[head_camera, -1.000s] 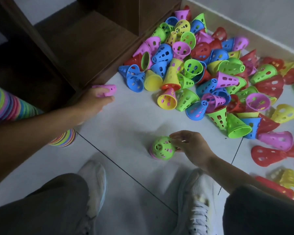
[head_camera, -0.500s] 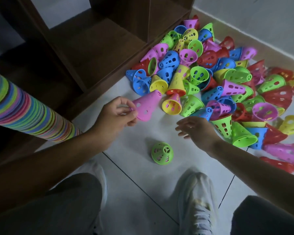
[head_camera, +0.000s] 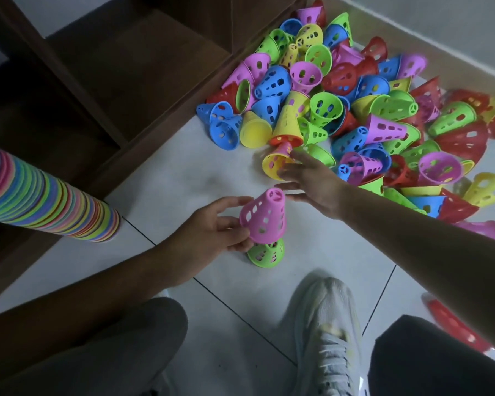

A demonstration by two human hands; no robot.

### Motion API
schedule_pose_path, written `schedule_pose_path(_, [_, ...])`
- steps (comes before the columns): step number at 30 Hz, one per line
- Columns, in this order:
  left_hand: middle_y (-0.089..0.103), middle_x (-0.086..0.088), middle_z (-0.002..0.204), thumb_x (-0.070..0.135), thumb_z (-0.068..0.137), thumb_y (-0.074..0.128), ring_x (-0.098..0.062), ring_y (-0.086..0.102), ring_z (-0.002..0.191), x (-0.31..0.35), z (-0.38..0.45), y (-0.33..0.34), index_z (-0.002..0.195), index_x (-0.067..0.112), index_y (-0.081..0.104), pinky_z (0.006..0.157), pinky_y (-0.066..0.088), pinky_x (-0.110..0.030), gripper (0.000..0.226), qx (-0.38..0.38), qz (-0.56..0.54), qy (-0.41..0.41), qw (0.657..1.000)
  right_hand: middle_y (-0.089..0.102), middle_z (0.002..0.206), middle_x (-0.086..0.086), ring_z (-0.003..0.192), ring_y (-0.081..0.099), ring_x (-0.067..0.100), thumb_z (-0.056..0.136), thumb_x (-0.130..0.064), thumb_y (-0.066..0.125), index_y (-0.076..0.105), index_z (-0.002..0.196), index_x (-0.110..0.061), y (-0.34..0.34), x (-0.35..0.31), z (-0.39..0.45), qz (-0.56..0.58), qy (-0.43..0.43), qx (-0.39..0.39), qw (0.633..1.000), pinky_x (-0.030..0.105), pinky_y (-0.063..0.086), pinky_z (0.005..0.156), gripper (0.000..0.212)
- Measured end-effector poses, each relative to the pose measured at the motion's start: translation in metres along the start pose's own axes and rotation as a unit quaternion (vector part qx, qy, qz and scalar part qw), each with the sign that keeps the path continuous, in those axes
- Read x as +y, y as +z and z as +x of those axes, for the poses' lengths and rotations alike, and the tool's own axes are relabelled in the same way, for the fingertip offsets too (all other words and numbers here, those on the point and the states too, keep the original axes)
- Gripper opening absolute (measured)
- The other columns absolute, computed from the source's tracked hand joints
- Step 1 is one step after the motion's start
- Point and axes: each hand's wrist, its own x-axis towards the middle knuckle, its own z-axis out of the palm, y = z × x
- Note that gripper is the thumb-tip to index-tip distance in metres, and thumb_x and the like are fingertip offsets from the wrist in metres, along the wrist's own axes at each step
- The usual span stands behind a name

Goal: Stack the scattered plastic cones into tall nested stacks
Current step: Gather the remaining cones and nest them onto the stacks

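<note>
One tall stack done, big pile left; left hand pinches pink cone over green cone, right hand open, reaching.

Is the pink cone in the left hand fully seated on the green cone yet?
No. The pink cone, tilted, held by the left hand, covers only the top of the upright green cone, whose lower half shows.

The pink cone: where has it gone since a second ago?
The left hand carried the pink cone from beside the shelf onto the green cone. The right hand let go of the green cone and reached to a yellow cone. The tall stack stayed.
</note>
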Motion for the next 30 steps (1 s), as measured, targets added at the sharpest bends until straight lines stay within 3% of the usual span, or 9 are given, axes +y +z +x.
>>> schedule_pose_path(3, [0.071, -0.010, 0.086, -0.003, 0.090, 0.064, -0.020, 0.068, 0.082, -0.004, 0.001, 0.001, 0.133, 0.021, 0.055, 0.086, 0.055, -0.035, 0.050, -0.007, 0.055, -0.003, 0.998, 0.053, 0.138, -0.002, 0.107, 0.069, 0.025, 0.094, -0.006, 0.063, 0.025, 0.155, -0.022, 0.006, 0.007, 0.001, 0.008, -0.006, 0.011, 1.000, 0.035, 0.059, 0.077, 0.074])
schedule_pose_path(6, [0.070, -0.009, 0.087, -0.005, 0.090, 0.064, -0.020, 0.070, 0.082, -0.009, 0.001, 0.001, 0.130, 0.020, 0.057, 0.084, 0.056, -0.033, 0.048, 0.001, 0.060, -0.008, 0.998, 0.059, 0.129, 0.003, 0.105, 0.069, 0.025, 0.095, -0.007, 0.062, 0.034, 0.152, -0.018, 0.010, 0.014, 0.000, 0.039, -0.021, 0.036, 0.998, 0.043, 0.058, 0.088, 0.064])
schedule_pose_path(11, [0.067, -0.008, 0.088, -0.010, 0.087, 0.065, -0.022, 0.068, 0.078, -0.023, 0.007, 0.005, 0.124, 0.012, 0.062, 0.077, 0.058, -0.029, 0.043, 0.026, 0.085, -0.001, 0.996, 0.069, 0.101, 0.003, 0.092, 0.068, 0.020, 0.098, -0.021, 0.060, 0.061, 0.128, -0.014, 0.009, 0.017, -0.012, 0.126, -0.029, 0.100, 0.986, 0.034, 0.056, 0.077, 0.031])
schedule_pose_path(17, [0.064, -0.016, 0.090, -0.012, 0.084, 0.063, -0.025, 0.067, 0.077, -0.038, 0.021, 0.007, 0.113, 0.011, 0.066, 0.081, 0.060, -0.041, 0.037, 0.068, 0.157, 0.008, 0.985, 0.072, 0.097, 0.007, 0.090, 0.069, 0.019, 0.097, -0.024, 0.063, 0.068, 0.110, -0.011, 0.003, 0.020, -0.037, 0.156, -0.046, 0.149, 0.975, 0.035, 0.053, 0.080, 0.020])
schedule_pose_path(23, [0.066, -0.008, 0.081, 0.002, 0.081, 0.071, -0.029, 0.069, 0.076, -0.047, 0.025, -0.001, 0.101, 0.019, 0.072, 0.082, 0.060, -0.048, 0.026, 0.070, 0.156, 0.011, 0.985, 0.072, 0.092, 0.006, 0.081, 0.068, 0.015, 0.094, -0.016, 0.064, 0.068, 0.111, -0.009, 0.004, 0.028, -0.060, 0.202, -0.037, 0.129, 0.970, 0.033, 0.050, 0.080, 0.019])
schedule_pose_path(27, [0.070, -0.006, 0.084, 0.026, 0.083, 0.072, -0.029, 0.071, 0.078, -0.048, 0.026, -0.004, 0.092, 0.024, 0.073, 0.073, 0.059, -0.040, 0.009, 0.083, 0.135, 0.029, 0.987, 0.070, 0.089, 0.005, 0.081, 0.064, 0.016, 0.093, -0.015, 0.065, 0.069, 0.109, -0.011, 0.007, 0.032, -0.067, 0.238, -0.022, 0.115, 0.964, 0.031, 0.050, 0.076, 0.017])
schedule_pose_path(30, [0.069, -0.003, 0.089, 0.034, 0.087, 0.073, -0.026, 0.071, 0.083, -0.045, 0.028, 0.001, 0.095, 0.017, 0.070, 0.071, 0.058, -0.034, 0.019, 0.085, 0.149, 0.041, 0.984, 0.070, 0.085, 0.002, 0.076, 0.063, 0.015, 0.092, -0.014, 0.066, 0.071, 0.102, -0.015, 0.010, 0.033, -0.068, 0.254, -0.015, 0.115, 0.960, 0.027, 0.049, 0.070, 0.011])
